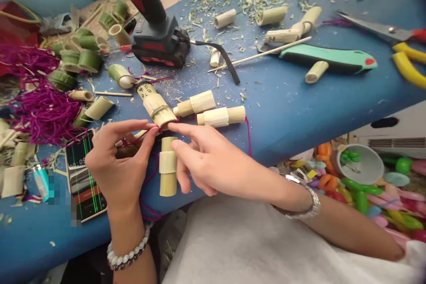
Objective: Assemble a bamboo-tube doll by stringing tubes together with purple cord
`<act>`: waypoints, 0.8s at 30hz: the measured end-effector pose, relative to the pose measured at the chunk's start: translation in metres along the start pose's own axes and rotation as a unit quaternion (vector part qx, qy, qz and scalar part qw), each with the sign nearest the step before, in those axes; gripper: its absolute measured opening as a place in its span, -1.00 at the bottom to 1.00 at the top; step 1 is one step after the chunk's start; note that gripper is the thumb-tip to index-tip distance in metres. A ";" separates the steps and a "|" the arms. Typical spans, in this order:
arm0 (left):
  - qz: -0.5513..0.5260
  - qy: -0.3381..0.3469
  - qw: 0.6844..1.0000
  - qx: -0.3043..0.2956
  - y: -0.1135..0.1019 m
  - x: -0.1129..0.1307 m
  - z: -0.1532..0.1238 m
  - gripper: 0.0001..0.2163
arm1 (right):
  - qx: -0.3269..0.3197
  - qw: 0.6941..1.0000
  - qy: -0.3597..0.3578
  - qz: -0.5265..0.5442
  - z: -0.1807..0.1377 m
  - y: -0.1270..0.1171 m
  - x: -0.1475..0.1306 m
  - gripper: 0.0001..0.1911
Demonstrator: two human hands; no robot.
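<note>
My left hand point(120, 159) pinches a purple cord point(151, 173) between thumb and forefinger, right at the lower end of a carved bamboo figure point(155, 104) lying on the blue table point(299, 106). My right hand point(203, 159) has its forefinger stretched to the same spot, fingers closed round the cord end beside the left thumb. Under both hands lies an upright carved bamboo piece point(168, 166). Two more carved bamboo pieces, one point(196, 103) and another point(221, 116), lie just beyond my right hand.
A black and red power tool point(151, 31) stands behind. A teal-handled saw point(328, 57), scissors point(382, 31) and yellow pliers point(409, 64) lie right. Green bamboo rings point(83, 51), purple yarn point(40, 106) and a phone point(84, 177) lie left. Coloured plastic toys point(362, 186) sit below the table edge.
</note>
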State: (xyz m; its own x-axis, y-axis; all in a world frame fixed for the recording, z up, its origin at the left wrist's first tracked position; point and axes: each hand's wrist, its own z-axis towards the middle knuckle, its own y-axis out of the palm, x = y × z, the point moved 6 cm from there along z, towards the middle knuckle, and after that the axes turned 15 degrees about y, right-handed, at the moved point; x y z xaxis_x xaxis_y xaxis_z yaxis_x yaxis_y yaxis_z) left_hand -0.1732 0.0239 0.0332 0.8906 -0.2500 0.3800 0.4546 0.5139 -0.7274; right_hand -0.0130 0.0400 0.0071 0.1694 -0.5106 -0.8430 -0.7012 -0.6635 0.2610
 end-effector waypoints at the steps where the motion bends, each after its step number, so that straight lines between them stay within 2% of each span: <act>1: -0.002 0.003 1.000 0.009 -0.001 0.001 0.001 -0.88 | -0.038 0.997 0.021 0.061 0.002 0.004 0.002 -0.42; 3: -0.003 0.005 1.000 0.000 0.000 0.001 0.001 -0.86 | -0.092 0.982 0.042 0.159 0.005 0.010 0.003 -0.36; 6: 0.000 0.008 1.000 -0.025 0.001 -0.001 0.000 -0.85 | -0.134 0.960 0.046 0.242 0.010 0.018 0.003 -0.38; 11: -0.008 0.028 0.999 -0.041 0.001 -0.002 0.000 -0.86 | -0.130 0.954 0.041 0.268 0.016 0.023 0.004 -0.45; 18: 0.006 0.054 0.998 -0.045 0.000 -0.002 -0.002 -0.89 | -0.012 0.977 0.035 0.210 0.016 0.021 0.004 -0.50; 21: 0.021 0.081 0.996 -0.039 -0.001 0.001 -0.001 -0.90 | 0.050 0.973 0.040 0.222 0.020 0.021 0.004 -0.57; 24: 0.019 0.102 0.994 -0.036 -0.001 0.004 0.000 -0.91 | 0.112 0.963 0.054 0.239 0.024 0.021 0.005 -0.73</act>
State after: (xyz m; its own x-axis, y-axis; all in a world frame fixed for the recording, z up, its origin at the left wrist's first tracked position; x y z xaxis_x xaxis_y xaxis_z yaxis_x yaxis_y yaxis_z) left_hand -0.1698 0.0222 0.0354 0.8878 -0.3965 0.2336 0.4144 0.4679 -0.7806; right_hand -0.0436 0.0374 -0.0028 -0.1465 -0.7902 -0.5950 -0.8468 -0.2107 0.4884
